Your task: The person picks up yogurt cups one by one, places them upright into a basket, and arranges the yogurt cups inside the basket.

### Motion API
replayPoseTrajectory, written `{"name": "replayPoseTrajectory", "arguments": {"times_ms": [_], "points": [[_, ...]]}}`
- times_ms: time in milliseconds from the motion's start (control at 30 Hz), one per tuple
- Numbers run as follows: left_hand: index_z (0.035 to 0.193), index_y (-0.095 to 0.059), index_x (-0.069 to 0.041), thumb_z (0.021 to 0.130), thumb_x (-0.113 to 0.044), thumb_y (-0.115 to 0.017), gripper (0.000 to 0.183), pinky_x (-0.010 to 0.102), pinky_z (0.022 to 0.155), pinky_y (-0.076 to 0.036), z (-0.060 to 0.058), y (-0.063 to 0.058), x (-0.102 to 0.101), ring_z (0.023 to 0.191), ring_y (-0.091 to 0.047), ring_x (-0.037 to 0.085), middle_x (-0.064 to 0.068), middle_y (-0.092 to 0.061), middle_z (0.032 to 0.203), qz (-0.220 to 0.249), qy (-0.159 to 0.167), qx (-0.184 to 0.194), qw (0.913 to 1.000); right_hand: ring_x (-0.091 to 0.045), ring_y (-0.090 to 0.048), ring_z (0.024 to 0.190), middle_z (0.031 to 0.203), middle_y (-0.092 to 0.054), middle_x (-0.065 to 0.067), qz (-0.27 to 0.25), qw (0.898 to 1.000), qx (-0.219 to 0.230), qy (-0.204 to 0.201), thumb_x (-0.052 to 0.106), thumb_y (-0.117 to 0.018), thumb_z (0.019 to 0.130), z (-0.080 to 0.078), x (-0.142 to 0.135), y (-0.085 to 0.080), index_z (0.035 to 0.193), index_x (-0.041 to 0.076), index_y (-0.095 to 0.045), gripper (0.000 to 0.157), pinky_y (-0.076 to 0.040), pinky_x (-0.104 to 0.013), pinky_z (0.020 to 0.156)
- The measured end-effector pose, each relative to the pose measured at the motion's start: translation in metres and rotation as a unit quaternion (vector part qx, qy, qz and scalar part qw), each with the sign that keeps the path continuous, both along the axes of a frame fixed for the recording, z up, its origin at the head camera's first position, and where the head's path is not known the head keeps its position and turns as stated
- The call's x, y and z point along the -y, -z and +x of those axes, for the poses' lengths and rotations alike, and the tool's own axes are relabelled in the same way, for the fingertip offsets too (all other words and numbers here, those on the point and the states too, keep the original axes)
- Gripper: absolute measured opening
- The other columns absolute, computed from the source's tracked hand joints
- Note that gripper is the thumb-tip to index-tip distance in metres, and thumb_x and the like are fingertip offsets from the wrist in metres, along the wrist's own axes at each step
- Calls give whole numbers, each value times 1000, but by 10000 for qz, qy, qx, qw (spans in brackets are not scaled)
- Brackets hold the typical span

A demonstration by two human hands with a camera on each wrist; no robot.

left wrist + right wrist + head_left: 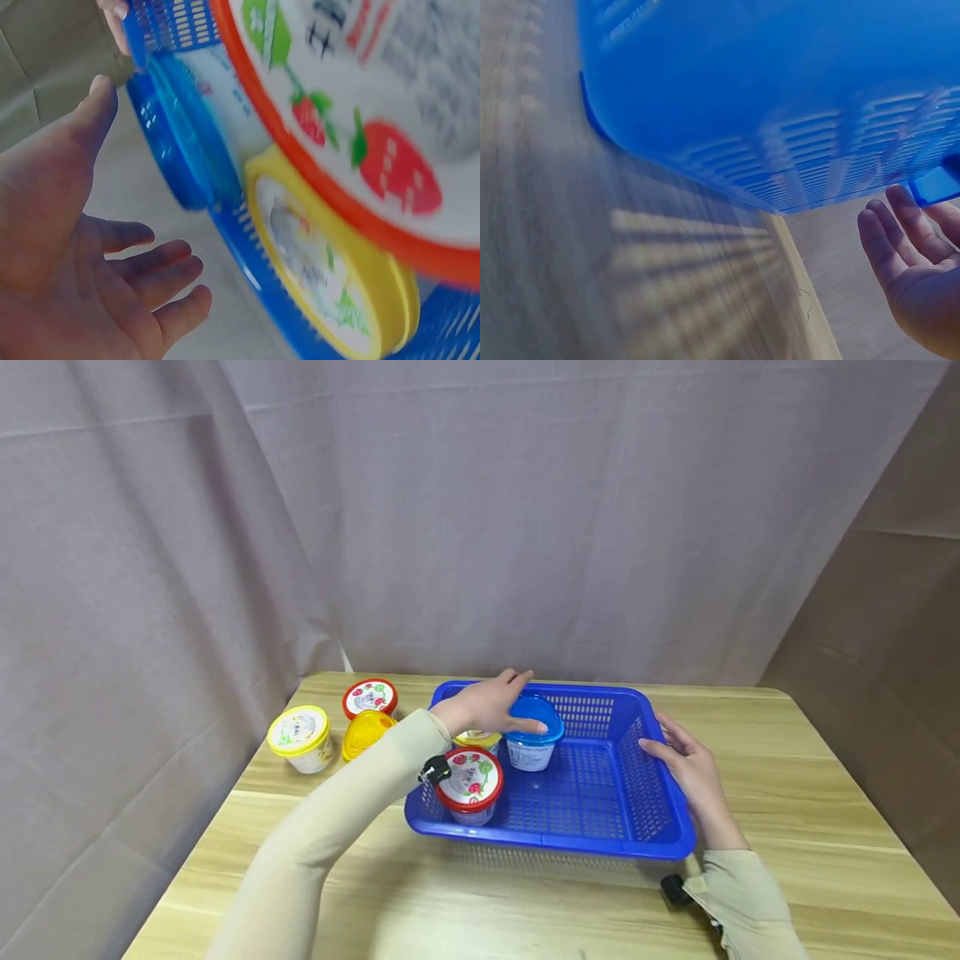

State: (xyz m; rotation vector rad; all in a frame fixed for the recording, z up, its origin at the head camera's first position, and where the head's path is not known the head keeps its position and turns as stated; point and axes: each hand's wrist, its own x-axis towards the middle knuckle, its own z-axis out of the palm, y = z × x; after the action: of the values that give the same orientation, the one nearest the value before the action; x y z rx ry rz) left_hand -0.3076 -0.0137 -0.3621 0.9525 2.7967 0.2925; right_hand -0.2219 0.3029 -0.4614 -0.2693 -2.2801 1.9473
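My left hand (487,703) is over the back left part of a blue plastic basket (543,841), its thumb above the lid of a blue-lidded cup (531,753). In the left wrist view its fingers are spread with nothing between them, beside that cup. A red-lidded cup (470,783) with a strawberry print stands in the basket's front left corner. Between the two, partly covered by the hand, is a yellow-lidded cup (322,259). My right hand (693,777) holds the basket's right rim, thumb over the inner side and fingers along the outer wall.
Left of the basket on the wooden table (787,777) stand another yellow-lidded cup (300,739), another red-lidded cup (371,697) and a yellow lidded container (366,732), partly behind the left sleeve. A grey curtain (555,527) hangs behind the table.
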Motion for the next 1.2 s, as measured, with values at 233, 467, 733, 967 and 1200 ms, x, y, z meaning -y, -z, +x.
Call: {"name": "replayPoseTrajectory", "arguments": {"times_ms": [233,467,733,967,1200], "points": [[161,-22,-12,89,-69,-61,100,43,111,-40,-1,-14,18,139,-44,28,12,-33,159,141,-114,-125,9998,0,-66,82,104,-62,25,-252,9997,-57,20,27,-74,94,-3,-1,1,157,12,-35,76,-58,-23,69],[160,-26,-10,88,-66,-64,98,47,109,-42,1,-25,55,137,-46,31,14,-36,157,112,-297,-244,9992,0,-66,83,105,-61,23,-225,9997,10,-22,29,-75,93,-2,1,1,157,13,-37,76,-57,-23,69],[159,-29,-9,89,-61,-67,95,49,107,-44,12,-36,102,134,-48,33,17,-38,154,88,-671,-291,9973,2,-66,81,99,-64,27,-273,9996,26,84,27,-76,92,1,-4,-1,156,14,-39,76,-57,-20,68],[158,-31,-7,88,-62,-68,96,53,106,-44,21,-38,133,131,-50,36,19,-40,153,235,-875,-295,9954,1,-66,80,99,-64,25,-394,9992,16,70,27,-77,91,5,-5,-3,156,12,-38,78,-57,-22,66],[156,-35,-5,89,-57,-70,92,56,106,-42,28,-36,156,127,-53,40,21,-43,150,375,-975,-410,9937,-1,-67,80,100,-65,24,-591,9982,9,24,25,-77,91,6,-3,-4,157,12,-37,78,-58,-24,66]]}}
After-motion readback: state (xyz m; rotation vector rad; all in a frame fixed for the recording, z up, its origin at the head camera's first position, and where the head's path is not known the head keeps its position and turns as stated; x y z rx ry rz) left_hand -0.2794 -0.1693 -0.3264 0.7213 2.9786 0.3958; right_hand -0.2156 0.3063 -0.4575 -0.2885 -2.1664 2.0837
